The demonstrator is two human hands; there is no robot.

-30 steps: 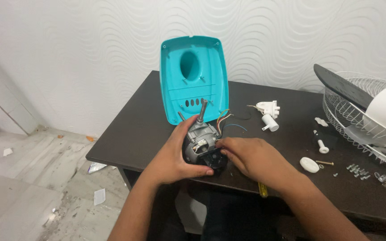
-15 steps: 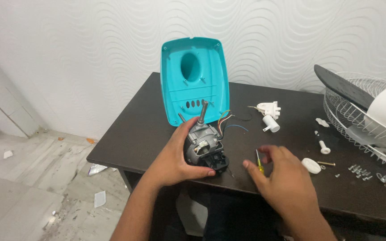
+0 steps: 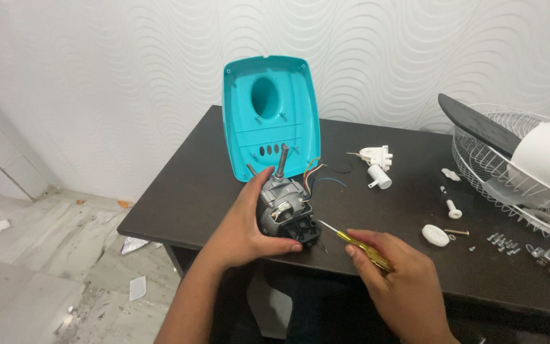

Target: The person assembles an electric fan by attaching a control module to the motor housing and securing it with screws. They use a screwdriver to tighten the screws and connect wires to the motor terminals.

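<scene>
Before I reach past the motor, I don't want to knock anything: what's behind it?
Behind the motor a teal cover stands upright against the wall, hollow side facing out. Coloured wires trail beside it. The cover's bottom edge is hidden by the motor and left hand.

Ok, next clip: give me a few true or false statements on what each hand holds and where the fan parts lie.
1. The left hand grips the motor. True.
2. The right hand is empty. False: it holds a yellow-handled screwdriver, tip toward the motor.
3. The teal cover lies flat on the table. False: it stands upright behind the motor.
4. The wire fan guard sits at the table's right end. True.
5. Loose screws lie on the table right of the right hand. True.
</scene>
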